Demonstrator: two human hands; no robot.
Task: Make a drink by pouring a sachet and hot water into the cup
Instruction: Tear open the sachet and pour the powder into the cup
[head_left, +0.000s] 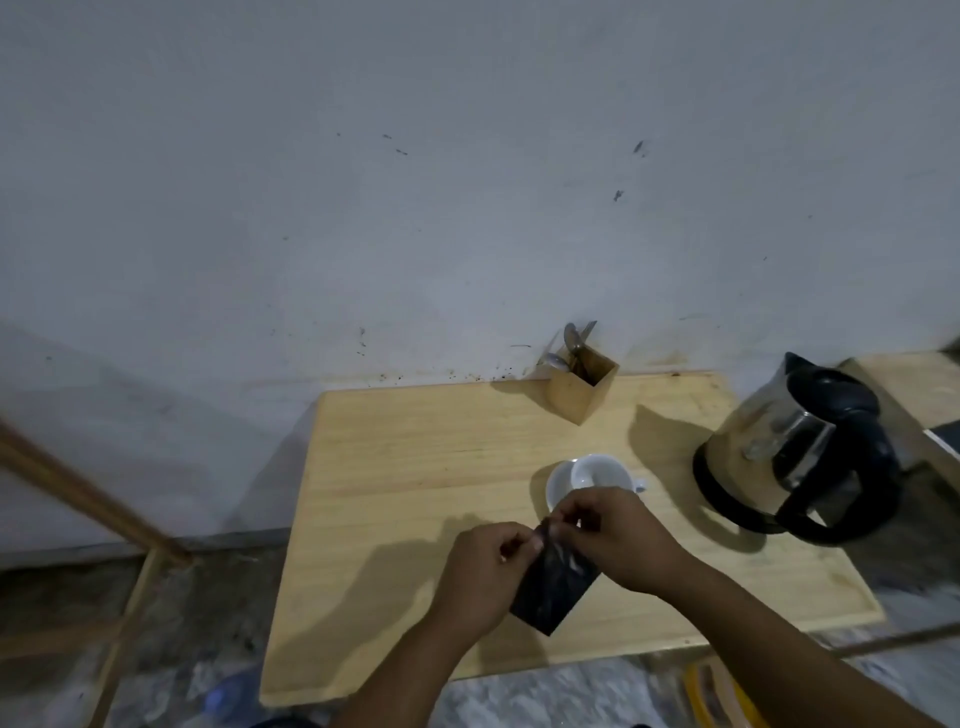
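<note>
A black sachet (553, 587) hangs above the wooden table (405, 467), held upright by its top edge. My left hand (480, 577) pinches the top left corner and my right hand (618, 540) pinches the top right, fingertips close together. Just beyond my hands a white cup (600, 470) sits on a white saucer (558, 486); the cup looks empty. A steel kettle (789, 447) with black handle and base stands to the right of the cup.
A wooden box (582, 387) holding spoons stands against the wall at the table's back edge. A wooden frame (104, 519) leans at the left. A yellow object (717, 691) lies on the floor below the table's near right edge.
</note>
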